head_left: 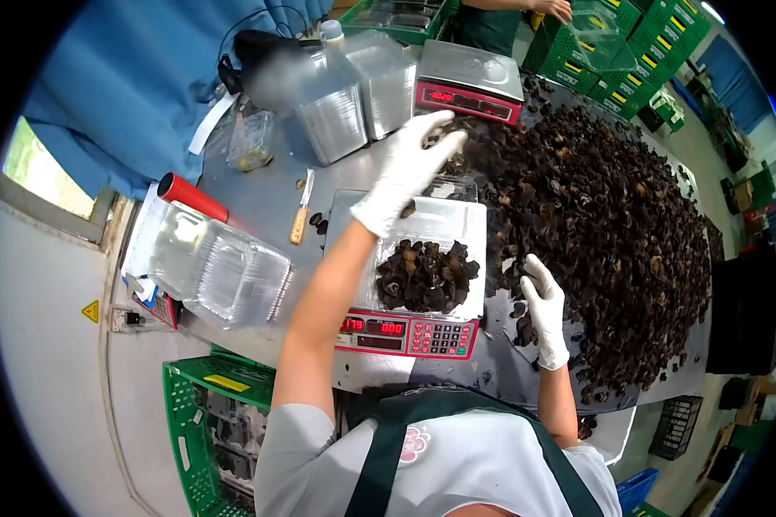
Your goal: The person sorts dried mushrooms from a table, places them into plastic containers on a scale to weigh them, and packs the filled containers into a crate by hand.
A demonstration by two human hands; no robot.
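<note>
My left hand point(414, 164), in a white glove, reaches over the far side of the near scale toward the pile of dark wood-ear mushrooms point(603, 224); its fingers are spread. On the scale point(405, 336), with a red display panel, sits a clear plastic tray holding dark mushrooms point(427, 276). My right hand point(543, 314), also gloved in white, is just right of the scale, at the near left edge of the pile. Its fingers are partly bent, and whatever may lie between them is too small to tell.
A second scale point(470, 73) stands at the back. Stacked clear containers point(332, 112) are at back left, more clear trays point(233, 267) at left. A knife point(302, 211) and a red cylinder point(191, 198) lie left. A co-worker point(491, 26) stands beside green crates point(629, 60).
</note>
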